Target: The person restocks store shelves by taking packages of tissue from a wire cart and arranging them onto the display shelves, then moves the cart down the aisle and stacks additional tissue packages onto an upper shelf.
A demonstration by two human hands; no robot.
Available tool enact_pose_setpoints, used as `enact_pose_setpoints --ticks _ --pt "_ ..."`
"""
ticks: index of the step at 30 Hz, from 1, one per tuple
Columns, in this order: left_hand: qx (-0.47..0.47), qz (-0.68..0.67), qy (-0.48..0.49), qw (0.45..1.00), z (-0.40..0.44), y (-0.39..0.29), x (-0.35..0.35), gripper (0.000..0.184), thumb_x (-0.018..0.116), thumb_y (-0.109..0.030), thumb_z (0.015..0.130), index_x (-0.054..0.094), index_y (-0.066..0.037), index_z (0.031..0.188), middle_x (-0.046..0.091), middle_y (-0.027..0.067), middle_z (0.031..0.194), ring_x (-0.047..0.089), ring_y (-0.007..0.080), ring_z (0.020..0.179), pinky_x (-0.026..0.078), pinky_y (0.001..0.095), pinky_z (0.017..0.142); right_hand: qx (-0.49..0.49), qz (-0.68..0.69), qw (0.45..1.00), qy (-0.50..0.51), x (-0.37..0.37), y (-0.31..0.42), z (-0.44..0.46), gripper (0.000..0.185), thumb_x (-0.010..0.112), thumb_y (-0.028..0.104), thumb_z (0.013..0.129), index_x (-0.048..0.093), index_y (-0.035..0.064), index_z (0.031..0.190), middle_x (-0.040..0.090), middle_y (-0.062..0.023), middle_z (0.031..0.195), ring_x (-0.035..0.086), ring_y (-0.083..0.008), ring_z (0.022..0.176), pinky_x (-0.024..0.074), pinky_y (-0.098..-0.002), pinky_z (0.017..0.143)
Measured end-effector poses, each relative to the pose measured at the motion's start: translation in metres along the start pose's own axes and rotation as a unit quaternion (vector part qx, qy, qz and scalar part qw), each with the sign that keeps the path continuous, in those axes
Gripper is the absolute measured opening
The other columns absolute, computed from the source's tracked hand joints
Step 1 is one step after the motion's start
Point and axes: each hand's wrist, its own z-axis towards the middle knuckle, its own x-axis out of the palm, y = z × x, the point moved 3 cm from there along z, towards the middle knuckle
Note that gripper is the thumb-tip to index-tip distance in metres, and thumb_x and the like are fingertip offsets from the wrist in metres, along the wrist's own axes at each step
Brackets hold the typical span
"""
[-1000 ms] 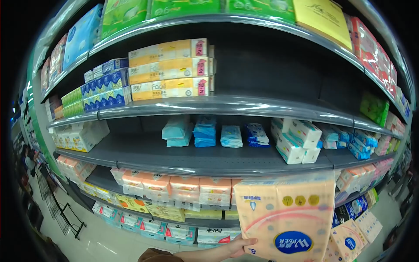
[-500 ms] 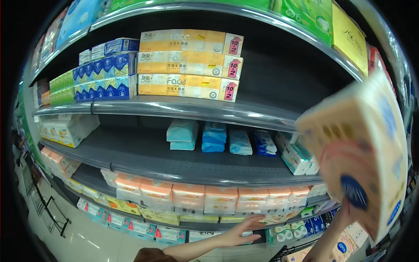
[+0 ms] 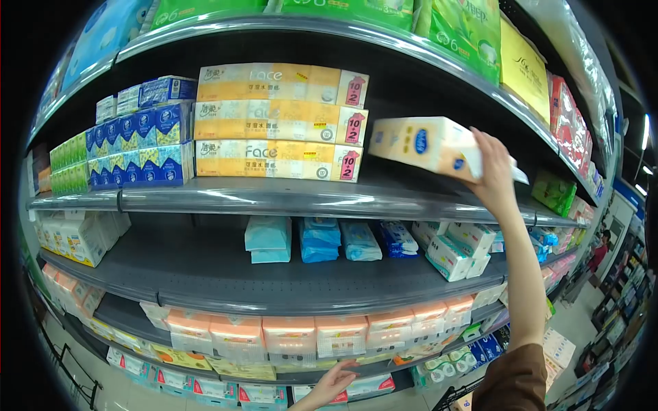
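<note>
R hand point(image 3: 492, 168) gripped tissue pk. point(image 3: 428, 147) by near end, right of Face stack point(image 3: 274, 123); L hand point(image 3: 332, 385) spread, empty, below. Pk. prob. light, soft, slippery; end hold suited.

The pack point(image 3: 425, 145) is a boxy, plastic-wrapped block in pale peach and white, with blue oval labels and a row of gold dots. Gripped at its right end by the right hand point(image 3: 492, 168), it slants down to the right over the shelf point(image 3: 308, 198), just right of the yellow stack point(image 3: 274, 122). Whether it touches the shelf is unclear.
</note>
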Motion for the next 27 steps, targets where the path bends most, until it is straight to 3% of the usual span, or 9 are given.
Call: enact_pose_setpoints --ticks 2,7,10,11,17,20,22,25,27 --pt "0.026 -0.004 0.001 1.0 0.004 0.021 -0.008 0.051 0.053 -0.008 0.104 0.034 -0.004 0.151 0.049 0.0115 0.146 0.057 0.0235 0.127 0.046 0.0355 0.106 0.035 0.043 0.994 0.097 0.032 0.002 0.025 0.111 0.093 0.012 0.055 0.037 0.0107 0.151 0.05 -0.0172 0.143 0.045 -0.0389 0.133 0.0345 -0.0486 0.114" --pt "0.002 0.017 -0.014 1.0 0.005 0.036 -0.015 0.05 0.053 -0.009 0.104 0.035 -0.004 0.151 0.052 0.0115 0.143 0.058 0.022 0.125 0.046 0.0353 0.106 0.05 0.097 0.978 0.18 0.113 -0.01 0.051 0.103 0.087 0.05 0.064 0.041 0.0172 0.151 0.046 -0.0163 0.148 0.038 -0.0366 0.141 0.027 -0.0471 0.119" --pt "-0.012 0.011 -0.036 0.999 0.003 0.038 -0.02 0.048 0.052 -0.01 0.105 0.036 -0.004 0.15 0.053 0.0115 0.143 0.058 0.0215 0.125 0.047 0.0351 0.106 0.266 0.313 0.827 0.383 0.142 -0.017 0.056 0.085 0.078 0.057 0.08 0.052 0.0102 0.146 0.063 -0.0185 0.134 0.058 -0.0333 0.127 0.0416 -0.0391 0.11" --pt "-0.011 0.014 -0.043 0.999 0.003 0.038 -0.021 0.048 0.052 -0.011 0.105 0.037 -0.004 0.15 0.053 0.0115 0.143 0.058 0.0216 0.125 0.047 0.0352 0.106 0.214 0.279 0.833 0.427 0.137 -0.01 0.059 0.078 0.07 0.059 0.087 0.053 0.0102 0.146 0.067 -0.018 0.128 0.063 -0.0302 0.12 0.0444 -0.036 0.106" --pt "-0.025 0.005 -0.027 0.999 0.015 0.048 -0.011 0.045 0.052 -0.013 0.106 0.04 -0.004 0.148 0.055 0.0117 0.142 0.058 0.0214 0.125 0.046 0.0342 0.105 0.16 0.239 0.908 0.305 0.123 0.004 0.043 0.063 0.063 0.049 0.095 0.056 0.0071 0.142 0.064 -0.0164 0.133 0.06 -0.0254 0.123 0.0438 -0.0348 0.106" --pt "-0.032 0.03 0.005 0.999 0.02 0.047 0.0 0.046 0.054 -0.014 0.105 0.04 -0.004 0.148 0.055 0.0117 0.142 0.058 0.0207 0.126 0.046 0.0325 0.104 0.233 0.45 0.862 0.007 0.072 0.009 0.019 0.05 0.065 0.037 0.097 0.06 0.0029 0.133 0.068 -0.0175 0.123 0.064 -0.0288 0.117 0.047 -0.0359 0.101" --pt "-0.05 0.026 -0.003 0.998 0.017 0.047 0.005 0.045 0.055 -0.017 0.105 0.044 -0.003 0.146 0.056 0.0107 0.141 0.057 0.0195 0.125 0.046 0.0318 0.104 0.235 0.42 0.876 -0.032 0.015 0.037 -0.026 0.033 0.064 0.02 0.096 0.062 0.0001 0.123 0.068 -0.0166 0.117 0.065 -0.0272 0.112 0.0488 -0.0369 0.097" --pt "-0.083 0.05 -0.024 0.995 0.007 0.064 0.004 0.043 0.055 -0.019 0.105 0.046 -0.003 0.144 0.056 0.0094 0.141 0.057 0.0189 0.125 0.046 0.0318 0.103 0.001 0.197 0.974 0.113 -0.063 0.084 -0.136 0.041 0.076 0.011 0.074 0.067 0.01 0.114 0.069 -0.0086 0.106 0.066 -0.0282 0.098 0.0504 -0.0399 0.084" --pt "-0.097 0.049 -0.028 0.994 0.002 0.099 0.005 0.042 0.054 -0.021 0.106 0.048 -0.003 0.143 0.057 0.0082 0.141 0.057 0.0185 0.125 0.046 0.0318 0.103 0.003 0.159 0.958 0.237 -0.104 0.112 -0.207 0.044 0.081 0.015 0.069 0.068 0.0124 0.111 0.069 -0.0057 0.102 0.066 -0.0269 0.092 0.0501 -0.0397 0.078"
